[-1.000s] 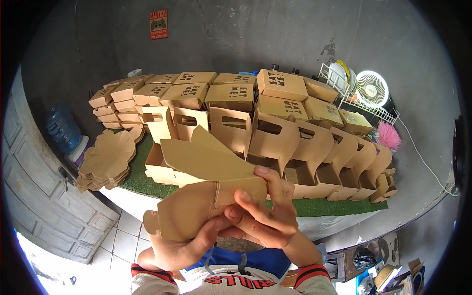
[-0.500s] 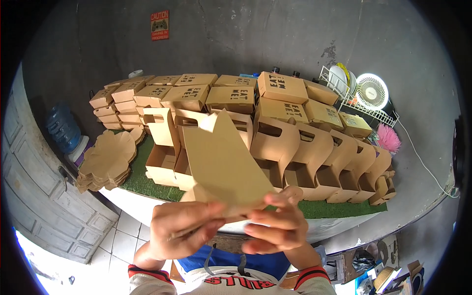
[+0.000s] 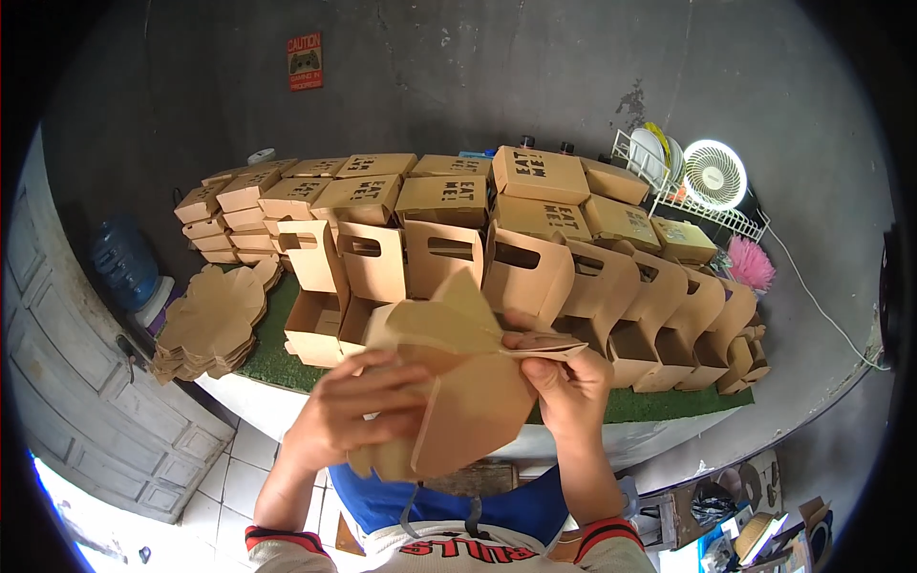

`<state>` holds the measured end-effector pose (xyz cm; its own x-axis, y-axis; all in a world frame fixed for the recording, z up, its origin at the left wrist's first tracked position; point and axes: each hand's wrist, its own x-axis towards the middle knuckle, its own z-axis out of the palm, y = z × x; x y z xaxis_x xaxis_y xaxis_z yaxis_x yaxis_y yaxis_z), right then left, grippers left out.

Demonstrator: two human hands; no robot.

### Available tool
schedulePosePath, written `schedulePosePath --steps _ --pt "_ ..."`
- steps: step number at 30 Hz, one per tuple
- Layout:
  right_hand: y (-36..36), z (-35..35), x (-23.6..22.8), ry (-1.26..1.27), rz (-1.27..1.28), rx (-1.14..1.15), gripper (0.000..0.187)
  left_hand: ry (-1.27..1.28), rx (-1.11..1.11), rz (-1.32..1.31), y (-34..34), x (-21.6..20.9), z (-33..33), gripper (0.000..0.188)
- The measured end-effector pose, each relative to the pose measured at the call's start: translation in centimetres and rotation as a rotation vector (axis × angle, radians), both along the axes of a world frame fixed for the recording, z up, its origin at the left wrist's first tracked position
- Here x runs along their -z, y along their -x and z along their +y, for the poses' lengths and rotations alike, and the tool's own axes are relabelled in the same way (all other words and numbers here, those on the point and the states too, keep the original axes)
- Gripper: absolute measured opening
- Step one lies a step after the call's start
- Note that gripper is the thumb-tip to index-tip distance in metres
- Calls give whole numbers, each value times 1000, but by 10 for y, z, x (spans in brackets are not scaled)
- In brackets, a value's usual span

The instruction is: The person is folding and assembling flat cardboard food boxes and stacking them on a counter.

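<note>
Held up in front of me is a partly folded brown cardboard box (image 3: 478,411), tilted, with its panels and flaps at different angles and a little blurred. My right hand (image 3: 573,387) pinches a folded edge of it between thumb and fingers at the upper right. On its left side my left hand (image 3: 368,411) grips the cardboard, fingers lying across a panel; that thumb is hidden. Just beyond, a row of open cardboard carry boxes (image 3: 530,277) with handle cut-outs stands on the green mat (image 3: 277,329).
Flat cardboard blanks (image 3: 205,310) are stacked at the table's left end. Closed printed boxes (image 3: 358,196) are piled along the back. A dish rack (image 3: 688,202) with plates and a white fan (image 3: 714,176) stand at the back right. A blue water jug (image 3: 124,258) is by the door.
The cardboard has been turned and bent, its tall panel now lower and folded over. My right hand has shifted to a pinch at its upper right; my left fingers have spread across its side.
</note>
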<state>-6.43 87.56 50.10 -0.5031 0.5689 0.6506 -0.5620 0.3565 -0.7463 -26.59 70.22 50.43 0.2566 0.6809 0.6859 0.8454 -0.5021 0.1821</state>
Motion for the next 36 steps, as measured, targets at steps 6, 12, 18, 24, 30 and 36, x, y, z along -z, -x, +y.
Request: schedulePosePath --steps 6,12,18,24,30,36 --pt "5 -1 -13 -604 80 352 13 92 53 -413 32 -6 -11 55" --pt "11 -23 -11 -151 -13 153 17 230 26 -538 24 0 -10 67" --pt "12 -25 -4 -999 107 418 18 404 74 -904 16 -16 -11 70" --pt "11 -28 4 -1120 240 454 17 199 -88 -1101 -36 -27 -24 50" --pt "10 -26 -3 -840 127 448 21 182 223 -1457 -53 -15 -14 59" --pt "8 -33 -14 -613 -20 443 12 155 217 -1268 -51 -16 -9 58"
